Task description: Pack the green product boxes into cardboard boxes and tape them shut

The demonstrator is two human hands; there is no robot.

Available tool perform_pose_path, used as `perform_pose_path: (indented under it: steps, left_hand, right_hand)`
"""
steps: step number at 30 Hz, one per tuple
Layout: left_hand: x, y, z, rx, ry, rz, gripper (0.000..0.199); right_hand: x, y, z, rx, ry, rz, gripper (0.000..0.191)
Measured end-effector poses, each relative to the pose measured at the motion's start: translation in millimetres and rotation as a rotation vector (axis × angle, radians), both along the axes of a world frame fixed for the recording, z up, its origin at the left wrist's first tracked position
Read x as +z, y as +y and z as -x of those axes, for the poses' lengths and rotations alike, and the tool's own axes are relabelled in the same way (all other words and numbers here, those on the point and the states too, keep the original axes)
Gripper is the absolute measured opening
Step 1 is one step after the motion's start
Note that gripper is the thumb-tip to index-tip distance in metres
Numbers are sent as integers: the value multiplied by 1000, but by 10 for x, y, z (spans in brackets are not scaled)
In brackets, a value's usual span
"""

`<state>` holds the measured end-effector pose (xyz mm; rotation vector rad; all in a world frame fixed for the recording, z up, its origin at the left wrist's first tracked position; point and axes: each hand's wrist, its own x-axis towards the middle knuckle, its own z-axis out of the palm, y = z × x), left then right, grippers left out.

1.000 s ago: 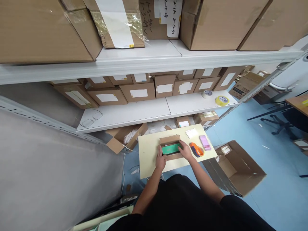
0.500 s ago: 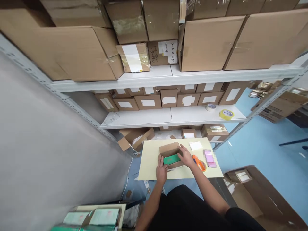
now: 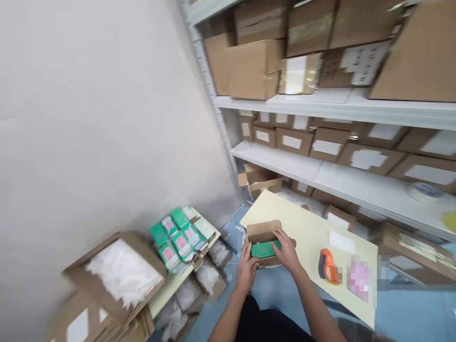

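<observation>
An opened cardboard box (image 3: 264,227) sits at the left end of the pale yellow table (image 3: 302,223), with a green box (image 3: 264,249) inside it. My left hand (image 3: 247,268) is at the box's left side, its fingers around the wall and the green box's left end. My right hand (image 3: 286,249) rests over the right end of the green box, fingers on its top and the carton's edge. To the right lie an orange tape dispenser (image 3: 328,267), a white paper (image 3: 341,241) and a blurred pink item (image 3: 359,278).
Shelves (image 3: 285,159) with labelled cartons stand ahead and right. On the left, a side table (image 3: 167,287) bears several green and pink boxes (image 3: 181,244), beside a carton of white packing material (image 3: 123,270). A wall (image 3: 107,118) rises behind.
The view has swung left, bringing the side table and the carton of white material into sight. Both hands stay at the cardboard box, and the green box remains inside it.
</observation>
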<state>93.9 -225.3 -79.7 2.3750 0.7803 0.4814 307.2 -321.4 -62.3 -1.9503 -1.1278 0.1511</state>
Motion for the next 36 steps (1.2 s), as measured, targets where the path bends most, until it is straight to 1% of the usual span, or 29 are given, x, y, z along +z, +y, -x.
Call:
perform_pose_path:
  steps: [4, 9, 13, 15, 17, 21, 24, 26, 28, 30, 32, 34, 36]
  left_hand:
    - [21, -163, 630, 205, -13, 23, 20]
    - [-69, -285, 1446, 462, -38, -7, 21]
    - [-141, -330, 2119, 646, -31, -22, 22]
    - [-158, -331, 2475, 713, -35, -27, 22]
    - [-164, -317, 2839, 754, -49, -37, 23]
    - [-152, -255, 3536, 816, -64, -29, 23]
    - [-140, -190, 3999, 848, -73, -7, 23]
    - [-137, -133, 4278, 862, -78, 2, 25]
    - [-135, -64, 4533, 866, -80, 7, 25]
    - [-131, 13, 4759, 861, -83, 6, 25]
    - [-124, 85, 4939, 843, -92, 4, 25]
    - [-119, 137, 5058, 814, -107, 9, 26]
    - [-122, 163, 5116, 783, -121, 27, 27]
  right_hand:
    - [12, 328, 427, 219, -10, -5, 45]
    - [114, 912, 1118, 469, -39, 29, 45]
    - [213, 1378, 1827, 679, -39, 43, 49]
    - [260, 1573, 2230, 762, -35, 51, 51]
    - [299, 1732, 2649, 817, -36, 69, 52]
    - [345, 1986, 3483, 897, -55, 108, 52]
    - [353, 2217, 4074, 967, -80, 130, 53]
    - [357, 2431, 4442, 998, -103, 164, 58]
    - [369, 2695, 4784, 991, -136, 231, 68]
    - [387, 2998, 5096, 946, -182, 324, 79]
    - [400, 3308, 5370, 887, -236, 424, 86]
    - [391, 3588, 5597, 818, -281, 532, 92]
    - [354, 3808, 5771, 776, -334, 640, 98]
